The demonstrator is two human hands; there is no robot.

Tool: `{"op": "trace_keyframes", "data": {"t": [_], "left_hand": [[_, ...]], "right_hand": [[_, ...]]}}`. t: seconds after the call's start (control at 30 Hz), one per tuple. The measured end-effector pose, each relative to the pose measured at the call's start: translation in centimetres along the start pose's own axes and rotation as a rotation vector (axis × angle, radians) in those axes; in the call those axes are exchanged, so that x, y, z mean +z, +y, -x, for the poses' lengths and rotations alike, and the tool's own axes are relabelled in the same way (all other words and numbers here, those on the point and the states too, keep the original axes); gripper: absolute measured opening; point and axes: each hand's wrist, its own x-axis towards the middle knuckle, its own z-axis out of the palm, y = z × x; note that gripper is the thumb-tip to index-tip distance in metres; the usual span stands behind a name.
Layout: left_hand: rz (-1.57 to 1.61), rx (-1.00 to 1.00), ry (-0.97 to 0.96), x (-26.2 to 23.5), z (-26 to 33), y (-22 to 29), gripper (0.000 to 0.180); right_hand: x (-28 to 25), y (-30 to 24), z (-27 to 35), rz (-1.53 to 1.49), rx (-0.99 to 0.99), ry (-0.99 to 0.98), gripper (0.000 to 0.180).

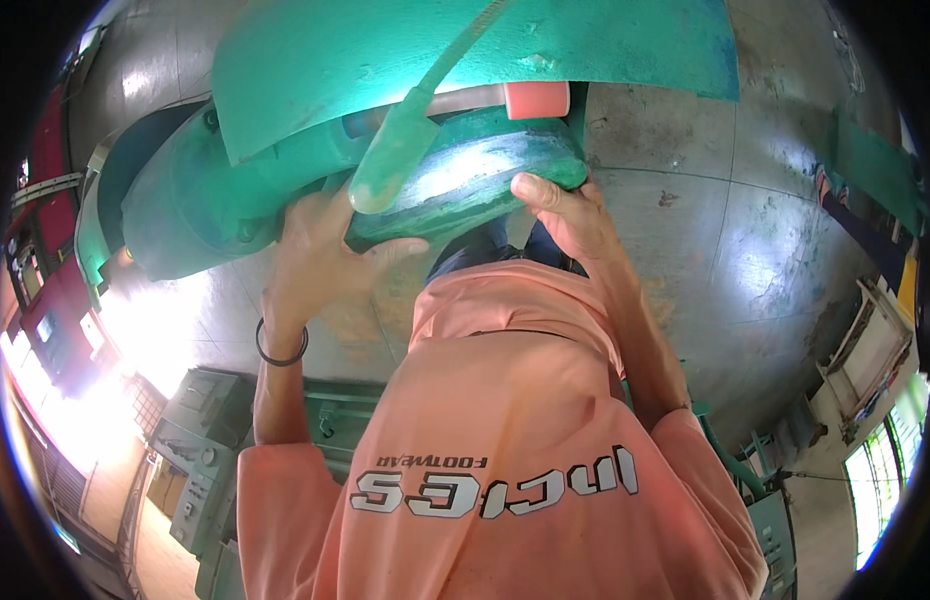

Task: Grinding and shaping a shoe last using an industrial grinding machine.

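In front of me is a rounded green roller-like part [465, 175], streaked and shiny, set under a green machine. My right hand [570, 215] wraps its right end, thumb on top; the fingers are hidden behind it. My left hand [325, 250] is at the part's left end, slightly blurred, with its thumb stretched out apart from the fingers. I cannot tell whether it touches the part. Between my hands and the machine, a pale green paddle-shaped handle [395, 155] on a ribbed stem slants down, its tip close to my left fingers.
A broad green sheet or cover [465, 50] spans the far side, above a pink cylinder [537, 100] on a shaft. The green machine housing [185, 195] bulges at left. A grey-green control cabinet [200, 430] stands at lower left. At far right, a person's leg [865, 230] shows.
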Motion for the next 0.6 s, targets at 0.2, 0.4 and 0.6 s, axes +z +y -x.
{"op": "trace_keyframes", "data": {"t": [0.2,0.4,0.6], "left_hand": [[0.14,-0.003,-0.026,1.1,1.3,0.0,0.082],[0.285,-0.047,-0.003,3.3,1.1,-1.1,0.08],[0.546,-0.082,0.054,5.3,1.6,-0.1,0.077]], "right_hand": [[0.8,-0.7,0.9,0.187,0.012,0.068,0.052],[-0.1,-0.9,-0.1,0.313,-0.008,0.084,0.054],[0.7,-2.0,0.3,0.427,0.012,0.004,0.056]]}}
